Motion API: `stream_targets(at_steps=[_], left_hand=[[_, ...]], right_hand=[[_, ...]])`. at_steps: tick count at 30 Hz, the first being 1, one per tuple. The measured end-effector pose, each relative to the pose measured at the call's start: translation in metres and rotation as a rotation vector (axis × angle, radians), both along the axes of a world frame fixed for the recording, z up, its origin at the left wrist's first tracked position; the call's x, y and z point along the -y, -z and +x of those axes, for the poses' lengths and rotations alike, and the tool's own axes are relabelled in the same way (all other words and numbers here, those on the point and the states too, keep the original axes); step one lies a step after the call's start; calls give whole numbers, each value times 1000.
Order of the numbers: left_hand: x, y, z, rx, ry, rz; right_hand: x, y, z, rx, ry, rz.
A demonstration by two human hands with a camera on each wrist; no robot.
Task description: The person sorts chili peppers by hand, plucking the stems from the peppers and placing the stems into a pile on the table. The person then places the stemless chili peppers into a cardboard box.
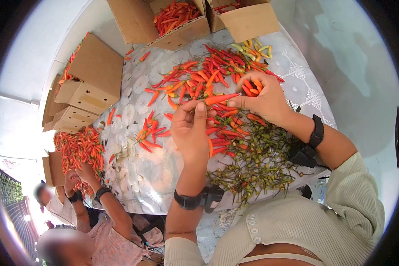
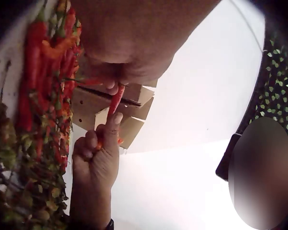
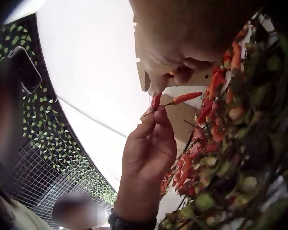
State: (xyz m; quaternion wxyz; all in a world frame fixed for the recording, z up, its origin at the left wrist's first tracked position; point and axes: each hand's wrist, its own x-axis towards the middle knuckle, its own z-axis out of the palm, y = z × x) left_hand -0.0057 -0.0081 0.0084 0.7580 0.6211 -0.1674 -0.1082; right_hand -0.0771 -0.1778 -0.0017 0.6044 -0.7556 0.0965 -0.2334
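Over the table, both hands hold one long red chilli (image 1: 220, 98) between them. My left hand (image 1: 199, 107) pinches its stem end with thumb and fingertips. My right hand (image 1: 236, 102) pinches the other end and also cups several orange-red chillies (image 1: 252, 86) in its palm. In the left wrist view the chilli (image 2: 116, 101) runs from the near left hand down to the right hand (image 2: 103, 143). In the right wrist view the left hand (image 3: 152, 115) pinches the chilli's end (image 3: 156, 101). A heap of red chillies (image 1: 199, 77) lies just beyond the hands.
A pile of green stems (image 1: 257, 162) lies near the table's front edge (image 1: 155, 195). Cardboard boxes (image 1: 173, 20) of chillies stand at the back and left (image 1: 91, 77). Another person's hands (image 1: 82, 175) work in a chilli pile (image 1: 77, 146) at the lower left.
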Motion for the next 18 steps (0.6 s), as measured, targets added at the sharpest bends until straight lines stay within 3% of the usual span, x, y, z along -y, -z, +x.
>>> stream_targets(at_steps=[6, 9, 18], left_hand=[[4, 5, -6, 12, 120, -30], [5, 8, -7, 2, 154, 11], [5, 7, -11, 67, 236, 155]], right_hand=[[-9, -10, -2, -111, -168, 530], [-6, -15, -3, -74, -231, 665], [-7, -4, 0, -100, -307, 500]])
